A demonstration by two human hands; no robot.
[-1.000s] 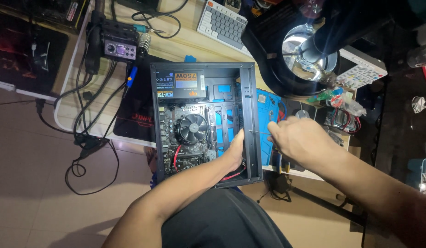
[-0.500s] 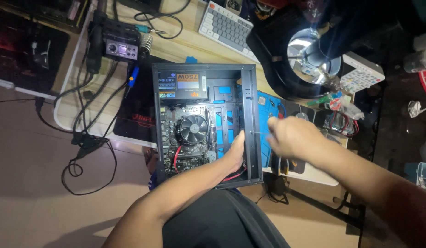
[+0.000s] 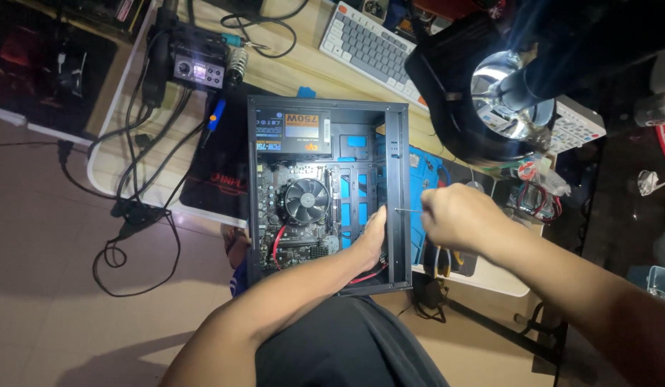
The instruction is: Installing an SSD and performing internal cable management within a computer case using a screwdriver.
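An open black computer case (image 3: 397, 143) lies on its side on the desk, showing a motherboard with a round cooler fan (image 3: 306, 200) and a power supply (image 3: 293, 132) at the far end. My left hand (image 3: 372, 236) reaches inside the case and presses against the inner face of its right wall. My right hand (image 3: 458, 216) is outside that wall, closed around a screwdriver whose thin shaft (image 3: 408, 211) points at the wall's edge. Red cables (image 3: 277, 240) run along the board and under my left hand.
A grey keyboard (image 3: 375, 46) and a black lamp with a bright round head (image 3: 501, 97) sit beyond the case. A soldering station (image 3: 196, 64) with dark cables (image 3: 131, 215) trailing off the desk is at left. Small tools (image 3: 447, 261) lie right of the case.
My right hand has shifted slightly up and left along the case's right wall, with the screwdriver shaft now showing at the wall. My left hand stays inside the case.
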